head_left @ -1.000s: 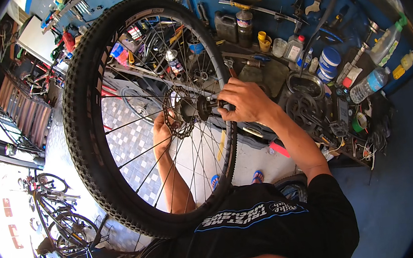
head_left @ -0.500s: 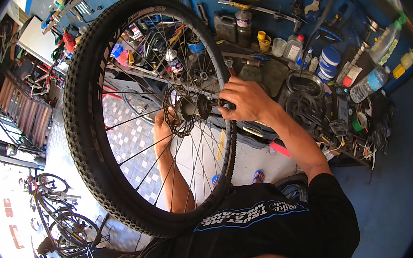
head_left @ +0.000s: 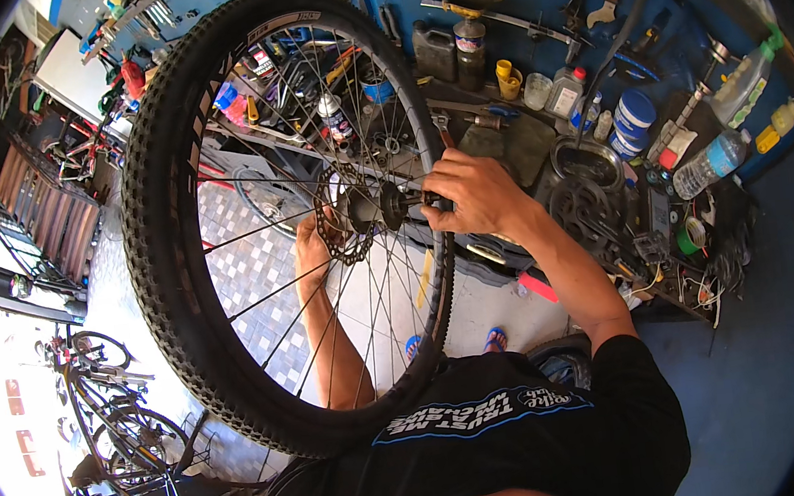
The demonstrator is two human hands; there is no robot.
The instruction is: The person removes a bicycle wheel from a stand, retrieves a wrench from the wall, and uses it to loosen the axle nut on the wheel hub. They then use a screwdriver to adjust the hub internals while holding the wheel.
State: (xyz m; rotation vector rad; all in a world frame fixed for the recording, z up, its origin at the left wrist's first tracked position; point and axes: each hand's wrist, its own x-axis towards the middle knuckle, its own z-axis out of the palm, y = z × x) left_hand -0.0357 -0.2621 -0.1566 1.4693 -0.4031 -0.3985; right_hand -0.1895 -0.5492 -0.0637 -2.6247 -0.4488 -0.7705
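Note:
A bicycle wheel [head_left: 153, 243] with a black knobby tyre stands upright before me, its lower edge against my shirt. The disc brake rotor [head_left: 331, 228] sits on the left side of its hub [head_left: 365, 211]. My left hand [head_left: 313, 248], seen past the spokes, is closed by the rotor at the hub's left end; the rotor partly hides its fingertips. On the other side, my right hand [head_left: 476, 191] pinches the dark end of the hub axle [head_left: 416, 200]. Its fingers cover most of that end.
A cluttered workbench [head_left: 511, 146] holds bottles, a blue-and-white tub [head_left: 631, 115], a metal tray [head_left: 587, 161] and chainrings [head_left: 579, 206]. Tools hang on the blue wall [head_left: 527, 11]. Bicycles [head_left: 128, 436] stand at lower left, near a slatted bench [head_left: 59, 209].
Hardly anything differs. Both hands keep their places at the hub, with only a very slight shift of the wheel and my right hand's fingers.

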